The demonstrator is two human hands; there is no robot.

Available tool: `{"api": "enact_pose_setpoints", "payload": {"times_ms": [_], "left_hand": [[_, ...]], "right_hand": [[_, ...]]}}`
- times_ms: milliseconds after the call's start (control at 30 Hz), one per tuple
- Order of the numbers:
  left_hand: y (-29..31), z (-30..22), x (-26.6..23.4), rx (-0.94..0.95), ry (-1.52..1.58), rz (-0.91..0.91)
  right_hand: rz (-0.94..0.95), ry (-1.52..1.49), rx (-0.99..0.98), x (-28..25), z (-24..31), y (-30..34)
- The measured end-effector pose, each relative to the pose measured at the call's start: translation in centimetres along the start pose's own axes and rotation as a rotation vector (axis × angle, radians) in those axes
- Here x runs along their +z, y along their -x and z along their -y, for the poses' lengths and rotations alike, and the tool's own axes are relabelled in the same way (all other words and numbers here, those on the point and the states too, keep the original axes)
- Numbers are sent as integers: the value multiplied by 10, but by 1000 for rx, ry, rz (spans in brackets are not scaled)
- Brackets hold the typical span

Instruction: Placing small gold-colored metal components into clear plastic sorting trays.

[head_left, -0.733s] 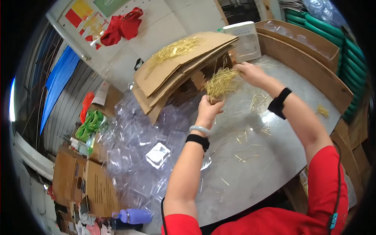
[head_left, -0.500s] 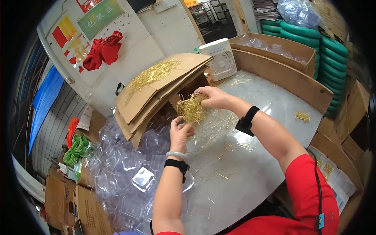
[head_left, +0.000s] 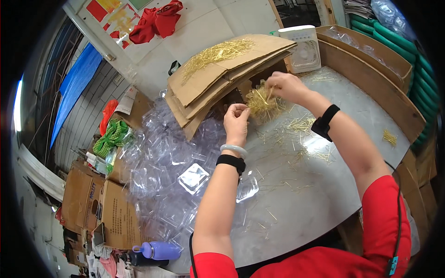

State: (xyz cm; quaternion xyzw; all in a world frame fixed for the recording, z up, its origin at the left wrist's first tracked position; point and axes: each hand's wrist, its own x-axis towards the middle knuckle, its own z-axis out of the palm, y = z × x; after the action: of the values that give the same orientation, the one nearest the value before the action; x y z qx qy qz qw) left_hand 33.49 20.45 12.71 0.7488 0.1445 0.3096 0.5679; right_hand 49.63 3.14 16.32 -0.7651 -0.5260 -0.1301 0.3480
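A tangled clump of thin gold wire pins [head_left: 263,104] is between my two hands, just above the grey table. My right hand [head_left: 288,88] is closed on the upper right side of the clump. On its left, my left hand [head_left: 236,121] is closed in a pinch at the clump's edge; whatever lies between its fingertips is too small to make out. Loose pins [head_left: 301,125] are scattered over the grey tabletop [head_left: 296,204] below and to the right. Another heap of gold pins [head_left: 218,54] lies on the stacked cardboard [head_left: 199,88] behind my hands.
Clear plastic boxes [head_left: 162,176] pile up left of my left forearm. A small white fan [head_left: 306,50] stands at the back. A cardboard strip [head_left: 371,78] edges the table's far right, near a small pin bundle [head_left: 389,137]. A purple bottle [head_left: 160,250] lies at lower left.
The view has swung left, shifting everything to the right and up in it. My left fingers, looser before, now pinch at the clump. My right hand stays on the pins.
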Motion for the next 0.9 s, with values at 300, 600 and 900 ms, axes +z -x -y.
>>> {"api": "enact_pose_setpoints", "payload": {"times_ms": [300,600,900], "left_hand": [[-3,15,-6,160,37,227],[2,-21,-28,176,114,76],[11,-16,-68,281,-664,74]], "right_hand": [[90,-118,-82,26,14,-3],[186,-506,21,29,20,16],[-24,-200,-63,45,21,10]]}}
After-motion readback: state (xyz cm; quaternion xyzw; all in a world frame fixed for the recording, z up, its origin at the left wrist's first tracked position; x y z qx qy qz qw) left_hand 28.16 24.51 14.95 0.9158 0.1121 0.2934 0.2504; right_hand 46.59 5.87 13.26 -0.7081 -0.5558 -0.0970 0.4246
